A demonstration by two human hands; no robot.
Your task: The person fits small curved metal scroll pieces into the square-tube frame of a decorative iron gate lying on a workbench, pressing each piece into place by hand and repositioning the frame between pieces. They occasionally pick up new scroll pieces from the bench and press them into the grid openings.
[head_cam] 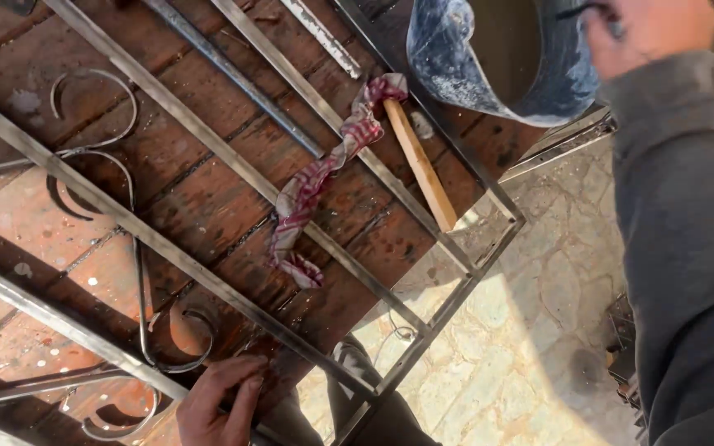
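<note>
The right hand (646,33), at one o'clock, grips the rim of a blue paint-spattered metal bucket (497,62). The left hand (221,400), at seven o'clock, rests flat with fingers spread on a grey steel bar frame with scroll ornaments (208,140). A red-and-white checked rag (320,182) and a pale wooden stick (421,165) lie between its bars at twelve o'clock, on a worn reddish wooden table (208,198). Stone paving (530,330) shows at four o'clock.

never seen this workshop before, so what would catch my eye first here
Most striking is the blue bucket tipped at top right, held up by the right hand. Below it, a red-and-white checked rag is draped over the bars of a bare metal grille lying on a rusty table, beside a wooden stick. At the bottom edge the left hand rests on the grille near its curled scrolls.
</note>
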